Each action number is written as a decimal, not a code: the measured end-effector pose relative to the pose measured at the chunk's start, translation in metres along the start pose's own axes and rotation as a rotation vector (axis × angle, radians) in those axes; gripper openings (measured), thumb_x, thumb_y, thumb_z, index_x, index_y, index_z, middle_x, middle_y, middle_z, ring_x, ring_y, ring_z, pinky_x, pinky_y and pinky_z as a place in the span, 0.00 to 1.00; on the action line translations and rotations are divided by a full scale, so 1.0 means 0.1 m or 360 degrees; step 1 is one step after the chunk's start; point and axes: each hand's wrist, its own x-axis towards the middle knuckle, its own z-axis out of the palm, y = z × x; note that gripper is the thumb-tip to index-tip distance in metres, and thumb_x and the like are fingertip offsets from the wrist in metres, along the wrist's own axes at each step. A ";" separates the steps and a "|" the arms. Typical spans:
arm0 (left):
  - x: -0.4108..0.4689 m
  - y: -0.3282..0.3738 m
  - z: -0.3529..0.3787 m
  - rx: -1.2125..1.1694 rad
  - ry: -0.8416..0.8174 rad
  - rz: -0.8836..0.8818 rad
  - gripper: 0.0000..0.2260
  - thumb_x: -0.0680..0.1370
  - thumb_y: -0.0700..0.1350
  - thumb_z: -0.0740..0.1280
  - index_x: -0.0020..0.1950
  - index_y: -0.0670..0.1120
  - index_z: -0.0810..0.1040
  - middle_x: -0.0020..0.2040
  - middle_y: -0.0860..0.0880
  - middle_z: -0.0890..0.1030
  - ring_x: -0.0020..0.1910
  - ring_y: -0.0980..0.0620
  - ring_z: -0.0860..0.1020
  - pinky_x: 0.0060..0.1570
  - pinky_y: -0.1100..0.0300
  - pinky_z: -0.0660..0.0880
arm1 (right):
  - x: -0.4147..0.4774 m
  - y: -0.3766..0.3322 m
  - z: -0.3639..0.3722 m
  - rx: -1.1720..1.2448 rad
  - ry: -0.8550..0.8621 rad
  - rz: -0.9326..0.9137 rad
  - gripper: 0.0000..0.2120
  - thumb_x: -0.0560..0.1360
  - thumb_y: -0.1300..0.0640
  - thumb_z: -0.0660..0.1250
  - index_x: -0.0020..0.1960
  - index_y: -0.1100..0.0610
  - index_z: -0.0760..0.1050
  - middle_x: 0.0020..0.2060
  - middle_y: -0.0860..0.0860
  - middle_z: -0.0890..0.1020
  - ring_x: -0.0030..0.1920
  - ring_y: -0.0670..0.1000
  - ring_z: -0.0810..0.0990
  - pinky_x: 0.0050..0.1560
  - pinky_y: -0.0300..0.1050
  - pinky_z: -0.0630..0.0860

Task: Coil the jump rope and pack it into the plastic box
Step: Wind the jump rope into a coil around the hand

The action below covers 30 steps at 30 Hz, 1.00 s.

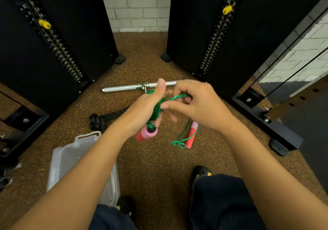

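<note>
— Left hand is closed around the green coil, thumb up, one pink-and-red handle hanging just below it?

— Yes. Right hand pinches the loose rope between thumb and fingers, feeding the next turn.

— And the rest?

— It trails down to the second handle near the floor. The plastic box sits open by the left forearm.

— Advice?

— I'd keep each wrap snug and flat, and let the trailing end untwist so it doesn't knot.
</note>
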 end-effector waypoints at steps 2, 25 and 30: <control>0.00 0.01 0.04 -0.0198 -0.0275 0.0051 0.42 0.71 0.71 0.46 0.48 0.34 0.80 0.24 0.41 0.73 0.27 0.50 0.76 0.58 0.53 0.72 | 0.01 0.04 -0.05 0.0083 0.0067 0.0046 0.17 0.66 0.44 0.70 0.32 0.52 0.65 0.27 0.42 0.66 0.29 0.41 0.66 0.31 0.32 0.62; 0.09 0.04 -0.13 -0.1146 0.0351 0.0267 0.19 0.80 0.42 0.57 0.71 0.45 0.64 0.67 0.49 0.73 0.63 0.55 0.75 0.65 0.58 0.69 | -0.06 0.03 0.24 -0.0152 -0.0587 0.0071 0.11 0.80 0.52 0.56 0.48 0.58 0.73 0.37 0.50 0.76 0.36 0.46 0.72 0.38 0.41 0.66; 0.09 -0.02 -0.02 -0.0107 0.0290 0.0135 0.15 0.80 0.46 0.60 0.66 0.49 0.73 0.62 0.64 0.71 0.61 0.64 0.72 0.64 0.64 0.67 | -0.05 -0.01 0.16 -0.0201 -0.0492 -0.0011 0.06 0.77 0.53 0.62 0.46 0.54 0.74 0.33 0.40 0.70 0.33 0.40 0.70 0.36 0.32 0.66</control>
